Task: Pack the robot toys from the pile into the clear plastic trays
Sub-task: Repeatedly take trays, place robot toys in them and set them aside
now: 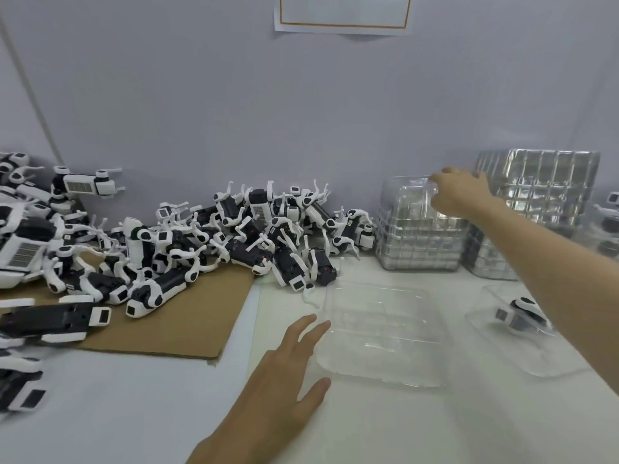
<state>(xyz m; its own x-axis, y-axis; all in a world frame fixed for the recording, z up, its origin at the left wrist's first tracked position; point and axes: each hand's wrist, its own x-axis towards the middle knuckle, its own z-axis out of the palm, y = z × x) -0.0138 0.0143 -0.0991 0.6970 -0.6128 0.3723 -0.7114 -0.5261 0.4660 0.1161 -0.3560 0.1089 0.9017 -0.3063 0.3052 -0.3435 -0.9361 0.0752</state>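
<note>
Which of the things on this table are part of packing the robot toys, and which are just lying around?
For the job: pile of robot toys; empty clear tray; tray stacks; tray already holding a toy; left hand beside the empty clear tray; right hand at a stack top.
Just lying about: cardboard sheet; paper notice on the wall.

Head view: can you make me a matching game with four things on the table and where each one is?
Things:
1. pile of robot toys
2. empty tray
3. right hand
4. cardboard

Places:
A. flat by the fingertips of the left hand
B. holding the top of the tray stack
C. heaped against the wall
D. lying brown, partly under the toys

Pairs: 1-C, 2-A, 3-B, 4-D.
</note>
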